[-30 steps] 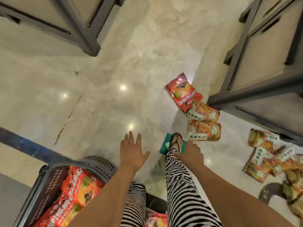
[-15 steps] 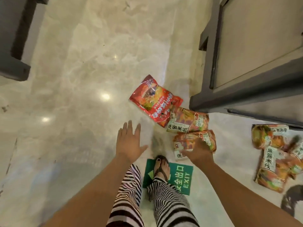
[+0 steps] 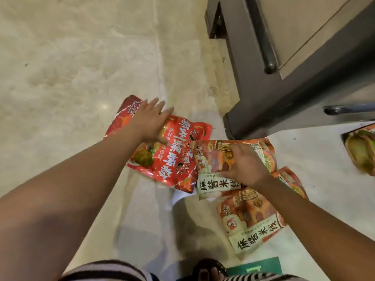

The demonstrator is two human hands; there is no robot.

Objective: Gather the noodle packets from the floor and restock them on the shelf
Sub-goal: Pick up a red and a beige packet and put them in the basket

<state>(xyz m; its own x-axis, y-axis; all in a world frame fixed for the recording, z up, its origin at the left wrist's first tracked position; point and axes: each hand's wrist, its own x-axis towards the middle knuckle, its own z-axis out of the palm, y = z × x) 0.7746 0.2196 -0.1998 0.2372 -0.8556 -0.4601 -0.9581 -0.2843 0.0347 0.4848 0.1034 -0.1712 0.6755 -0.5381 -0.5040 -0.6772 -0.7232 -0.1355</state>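
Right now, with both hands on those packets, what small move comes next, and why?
Probably curl the left hand round the red noodle packet and lift it: that hand lies spread flat on top, gripping nothing, while the right hand rests on the orange rice-noodle packet.

This looks like a shop: a grey metal shelf unit (image 3: pixel 272 110) stands far right on a polished stone floor (image 3: pixel 71 67), with printed noodle packets (image 3: pixel 253 226) and a green floor sticker (image 3: pixel 255 267) near.

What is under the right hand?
An orange noodle packet lies under the right hand, on the floor. The hand covers the packet's middle. A second orange packet pokes out below the wrist; how far they overlap is hidden.
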